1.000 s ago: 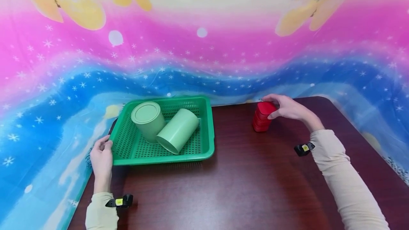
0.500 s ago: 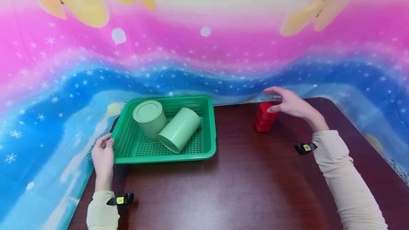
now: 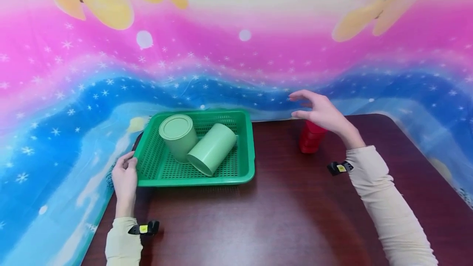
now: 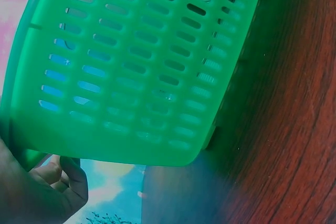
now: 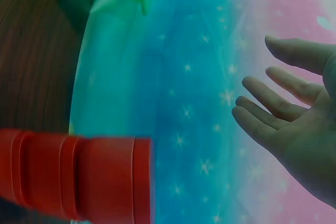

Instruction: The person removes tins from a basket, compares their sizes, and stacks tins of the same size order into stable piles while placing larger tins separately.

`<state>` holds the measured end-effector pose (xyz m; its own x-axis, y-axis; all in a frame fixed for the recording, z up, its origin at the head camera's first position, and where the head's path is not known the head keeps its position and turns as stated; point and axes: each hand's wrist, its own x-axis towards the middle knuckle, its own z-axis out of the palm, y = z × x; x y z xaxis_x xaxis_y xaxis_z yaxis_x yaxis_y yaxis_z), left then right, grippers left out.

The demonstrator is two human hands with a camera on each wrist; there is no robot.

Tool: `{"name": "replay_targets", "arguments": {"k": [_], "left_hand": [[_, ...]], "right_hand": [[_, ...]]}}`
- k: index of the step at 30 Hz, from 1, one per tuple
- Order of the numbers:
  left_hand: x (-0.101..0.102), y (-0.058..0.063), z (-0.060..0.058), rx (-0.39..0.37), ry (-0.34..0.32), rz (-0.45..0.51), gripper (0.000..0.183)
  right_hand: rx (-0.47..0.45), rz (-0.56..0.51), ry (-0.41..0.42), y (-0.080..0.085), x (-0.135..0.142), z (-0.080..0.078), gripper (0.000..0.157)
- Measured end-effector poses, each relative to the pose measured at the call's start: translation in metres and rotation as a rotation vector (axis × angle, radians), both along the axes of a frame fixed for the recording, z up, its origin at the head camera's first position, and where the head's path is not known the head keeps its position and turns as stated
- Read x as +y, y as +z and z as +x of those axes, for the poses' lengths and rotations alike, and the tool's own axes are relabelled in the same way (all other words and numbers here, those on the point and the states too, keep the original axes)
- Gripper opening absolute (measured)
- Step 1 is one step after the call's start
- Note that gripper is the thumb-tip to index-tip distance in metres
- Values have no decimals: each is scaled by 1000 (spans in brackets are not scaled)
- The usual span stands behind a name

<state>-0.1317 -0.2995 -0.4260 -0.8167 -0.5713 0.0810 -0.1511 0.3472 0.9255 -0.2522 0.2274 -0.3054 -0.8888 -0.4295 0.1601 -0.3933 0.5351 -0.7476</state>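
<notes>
Right hand (image 3: 320,112): fingers (image 5: 273,98) loosely spread, thumb well parted from them, holding nothing and touching nothing that I can see; in my head view it covers the top of the red container (image 3: 311,139), but the right wrist view shows a gap between the two. Handling note: I judge the container, upright and narrow, easy to tip, so I would want these fingers wide and level when passing its top. Left hand (image 3: 125,177): fingers (image 4: 77,183) curled, gripping the green basket (image 3: 201,182) by its left rim, near the front corner. Handling note: a light, steady grip should serve, with no lift at that rim, lest the contents roll. Contents of basket: one pale green can (image 3: 180,138), lid upward, at the left; a second pale green can (image 3: 213,150) on its side, just beside it. Support: a dark red-brown worktop (image 3: 207,225); basket towards the far left corner, red container near the far edge, between basket and far right corner, well apart from the basket. Surround: printed cloth (image 3: 236,69) beyond the far edge.
</notes>
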Motion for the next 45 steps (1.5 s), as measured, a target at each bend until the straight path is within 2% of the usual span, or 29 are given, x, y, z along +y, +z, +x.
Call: {"name": "replay_targets", "arguments": {"k": [5, 15, 34, 40, 45], "left_hand": [[-1, -1, 0, 6, -8, -4, 43], [-2, 0, 0, -9, -12, -6, 44], [-3, -1, -2, 2, -9, 12, 43], [-3, -1, -2, -2, -5, 7, 43], [-2, -1, -1, 5, -13, 5, 42]], "right_hand": [[11, 16, 38, -5, -20, -8, 47], [-9, 23, 121, -18, -58, -18, 46], [-64, 54, 249, -39, -125, -24, 51], [-53, 106, 286, -47, -147, -29, 56], [-97, 152, 306, -52, -162, -31, 68]]}}
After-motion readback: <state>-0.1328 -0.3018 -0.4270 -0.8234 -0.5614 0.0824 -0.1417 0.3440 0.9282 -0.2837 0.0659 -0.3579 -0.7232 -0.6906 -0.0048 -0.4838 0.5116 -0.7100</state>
